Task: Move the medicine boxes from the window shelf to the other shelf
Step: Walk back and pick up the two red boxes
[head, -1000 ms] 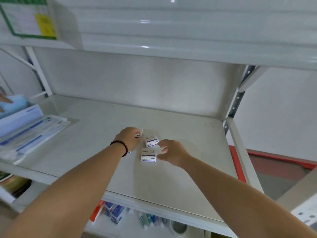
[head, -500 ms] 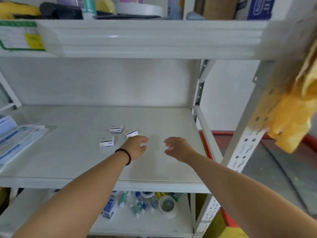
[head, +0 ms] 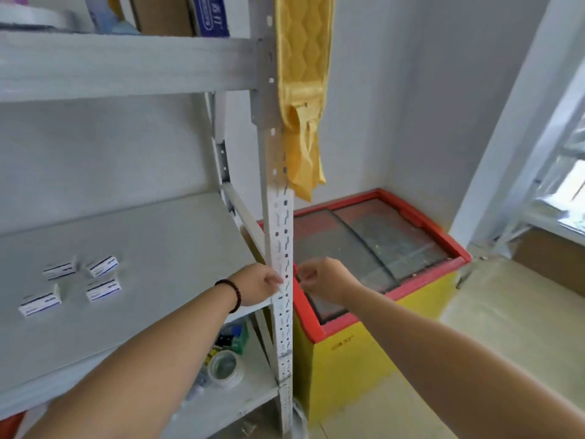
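View from head cam, looking down and to the right past a grey metal rack. Four small white medicine boxes (head: 71,282) lie on the middle shelf (head: 164,248), far left, in a loose cluster w/ gaps between them. A perforated post (head: 280,236) at the rack's front right corner runs top to bottom through the centre of view. Left hand (head: 254,285), dark bead bracelet on wrist, is just left of the post, fingertips hidden behind it; holds nothing visible, fingers loosely curled. Right hand (head: 323,280) is just right of the post, fingers half bent and slack, empty. The post stands between the two hands.

A yellow cloth (head: 302,99) hangs down the post's upper part. Behind, a chest freezer (head: 373,340), red rim, yellow body, glass sliding lids, fills the corner. A window (head: 557,191) w/ sill is at far right, blurred. Lower shelf holds a tape roll (head: 224,367) and small bottles, unclear. Top shelf carries cartons.

Vs. half a sec ago: view has swung right, so the boxes moved from centre to the left edge; four boxes show vs. three then. Both hands have left the shelf area, now well apart from the boxes, at the rack's corner.
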